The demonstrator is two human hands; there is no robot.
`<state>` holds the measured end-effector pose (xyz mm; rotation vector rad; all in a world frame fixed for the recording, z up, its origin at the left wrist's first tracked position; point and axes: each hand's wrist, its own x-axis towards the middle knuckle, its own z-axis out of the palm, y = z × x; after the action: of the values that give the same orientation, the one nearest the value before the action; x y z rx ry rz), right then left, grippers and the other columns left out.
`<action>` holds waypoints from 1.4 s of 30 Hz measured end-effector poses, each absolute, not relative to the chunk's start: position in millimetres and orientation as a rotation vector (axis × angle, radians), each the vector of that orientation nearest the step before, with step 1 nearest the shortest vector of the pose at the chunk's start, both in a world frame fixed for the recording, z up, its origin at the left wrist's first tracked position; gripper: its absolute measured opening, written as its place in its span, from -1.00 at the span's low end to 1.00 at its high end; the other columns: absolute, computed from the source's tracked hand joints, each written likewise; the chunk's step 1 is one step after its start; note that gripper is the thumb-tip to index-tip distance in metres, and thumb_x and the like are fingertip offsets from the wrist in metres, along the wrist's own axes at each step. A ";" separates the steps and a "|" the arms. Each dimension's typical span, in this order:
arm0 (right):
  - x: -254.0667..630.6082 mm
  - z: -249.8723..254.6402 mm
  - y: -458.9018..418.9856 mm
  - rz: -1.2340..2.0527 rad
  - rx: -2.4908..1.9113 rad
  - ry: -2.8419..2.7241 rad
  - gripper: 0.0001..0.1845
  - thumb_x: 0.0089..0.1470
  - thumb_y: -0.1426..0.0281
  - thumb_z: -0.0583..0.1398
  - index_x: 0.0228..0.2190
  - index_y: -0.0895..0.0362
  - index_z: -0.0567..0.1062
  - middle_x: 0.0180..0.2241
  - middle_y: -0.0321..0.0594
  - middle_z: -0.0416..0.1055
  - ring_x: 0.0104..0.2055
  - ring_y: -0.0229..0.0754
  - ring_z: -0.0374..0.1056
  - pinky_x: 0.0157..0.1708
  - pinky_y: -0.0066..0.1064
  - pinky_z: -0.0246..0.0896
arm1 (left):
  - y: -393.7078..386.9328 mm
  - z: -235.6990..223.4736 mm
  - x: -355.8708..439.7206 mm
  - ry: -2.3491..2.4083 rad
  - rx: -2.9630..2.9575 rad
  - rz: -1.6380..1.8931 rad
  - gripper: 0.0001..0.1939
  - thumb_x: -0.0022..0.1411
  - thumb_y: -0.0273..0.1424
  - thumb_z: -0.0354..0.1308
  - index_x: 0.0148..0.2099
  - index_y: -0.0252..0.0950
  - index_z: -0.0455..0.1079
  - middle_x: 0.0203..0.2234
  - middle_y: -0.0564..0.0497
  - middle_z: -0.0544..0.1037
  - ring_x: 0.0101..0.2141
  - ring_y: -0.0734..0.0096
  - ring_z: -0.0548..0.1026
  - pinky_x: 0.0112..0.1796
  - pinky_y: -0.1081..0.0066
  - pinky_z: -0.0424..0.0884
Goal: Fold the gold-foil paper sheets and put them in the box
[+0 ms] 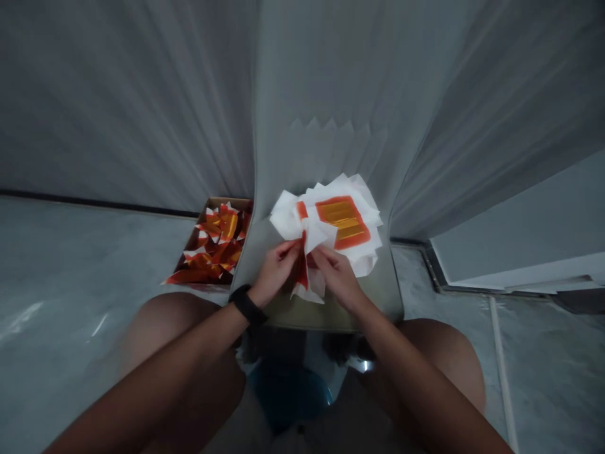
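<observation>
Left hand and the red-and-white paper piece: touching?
Touching. The head view shows the left hand with its fingers closed on the edge of the red-and-white paper piece.

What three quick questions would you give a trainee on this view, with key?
1. What do the left hand and right hand pinch between them?
2. True or false: the brown cardboard box holds folded red-and-gold paper pieces.
3. Which wrist wears the black strap wristband?

Key:
1. A creased white paper sheet with red markings
2. True
3. Left
</observation>
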<state>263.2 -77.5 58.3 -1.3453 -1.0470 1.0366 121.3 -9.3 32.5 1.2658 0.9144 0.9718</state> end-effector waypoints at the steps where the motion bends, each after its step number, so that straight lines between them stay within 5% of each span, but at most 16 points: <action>1: 261.8 55.6 -75.5 0.997 -1.327 -1.099 -0.66 0.15 0.10 0.26 -0.21 0.07 0.65 -0.14 -0.20 0.60 -0.10 -0.11 0.49 -0.05 -0.28 0.42 | -8.5 34.2 118.3 0.913 1.249 0.974 -0.48 0.17 -0.02 0.34 0.04 -0.26 0.59 -0.05 -0.08 0.66 -0.07 0.17 0.58 -0.01 0.24 0.48; 4: 258.8 47.1 -71.4 0.825 -1.361 -1.226 -0.66 0.11 0.19 0.32 -0.10 0.03 0.66 0.02 -0.15 0.52 -0.09 -0.14 0.49 -0.08 -0.31 0.46 | -7.2 39.5 111.6 0.902 1.131 0.914 -0.38 0.13 0.06 0.34 0.06 -0.30 0.57 -0.12 -0.11 0.68 -0.15 0.15 0.60 -0.10 0.23 0.52; 9: 253.0 34.4 -71.2 0.539 -1.475 -1.402 -0.71 0.14 0.24 0.32 -0.08 0.00 0.66 -0.04 -0.13 0.44 -0.06 -0.11 0.45 -0.15 -0.32 0.48 | -15.3 51.3 100.6 0.728 0.802 0.826 -0.17 0.27 0.29 -0.03 0.09 -0.35 0.54 -0.15 -0.17 0.67 -0.08 0.06 0.61 -0.08 0.18 0.54; 13: 232.8 24.8 -78.8 0.484 -1.463 -1.599 -0.67 0.23 0.26 0.27 0.02 0.01 0.59 -0.04 -0.11 0.40 -0.03 -0.08 0.43 -0.02 -0.25 0.46 | -26.9 49.9 72.6 0.856 0.896 0.779 -0.40 0.16 -0.03 0.35 0.09 -0.35 0.51 -0.09 -0.16 0.66 -0.11 0.09 0.61 -0.07 0.20 0.53; 15: 217.9 18.5 -83.4 0.454 -1.460 -1.705 -0.66 0.30 0.30 0.19 0.06 0.06 0.55 -0.01 -0.06 0.39 0.02 -0.07 0.41 0.05 -0.23 0.42 | -29.6 41.7 53.5 0.918 0.981 0.728 -0.41 0.14 -0.13 0.39 0.14 -0.32 0.47 -0.04 -0.16 0.64 -0.12 0.13 0.62 -0.07 0.21 0.53; 24: 180.0 -12.6 -84.1 0.082 -1.709 -2.140 -0.62 0.33 0.40 0.12 0.12 0.15 0.52 -0.04 0.04 0.46 -0.01 0.07 0.32 0.01 -0.11 0.32 | -19.3 10.2 -9.9 1.514 2.103 0.822 -0.32 0.25 -0.36 0.27 0.37 -0.34 0.24 0.13 -0.28 0.47 0.18 -0.06 0.41 0.20 -0.06 0.35; 29: 174.6 -17.6 -97.1 -0.081 -1.768 -2.180 -0.61 0.32 0.41 0.15 0.12 0.18 0.50 0.03 0.07 0.47 0.05 0.09 0.29 -0.02 -0.11 0.24 | -33.2 12.6 0.2 1.016 2.673 0.660 -0.56 0.45 -0.39 0.01 0.32 -0.22 0.33 0.23 -0.14 0.43 0.27 0.14 0.33 0.30 0.08 0.25; 35: 177.2 -18.5 -110.8 0.019 -1.752 -2.109 -0.57 0.31 0.41 0.11 0.17 0.15 0.46 0.10 0.07 0.44 0.12 0.10 0.27 0.10 -0.03 0.18 | -42.4 6.5 9.9 1.295 2.615 0.514 -0.51 0.46 -0.21 -0.02 0.34 -0.23 0.33 0.31 -0.19 0.37 0.39 -0.13 0.12 0.37 -0.26 -0.21; 42: 195.8 5.6 -73.1 0.240 -1.983 -1.846 -0.52 0.23 0.43 0.10 0.14 0.33 0.41 0.09 0.27 0.33 0.11 0.15 0.30 0.11 -0.03 0.25 | -48.8 2.1 12.5 1.291 2.559 0.519 -0.06 0.26 0.12 0.15 0.45 -0.44 0.15 0.39 -0.38 0.18 0.42 -0.32 -0.01 0.35 -0.28 -0.40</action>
<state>195.8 -73.1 5.6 -1.9831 -1.8459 0.2401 12.5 -48.8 2.1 2.5593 1.2905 0.5192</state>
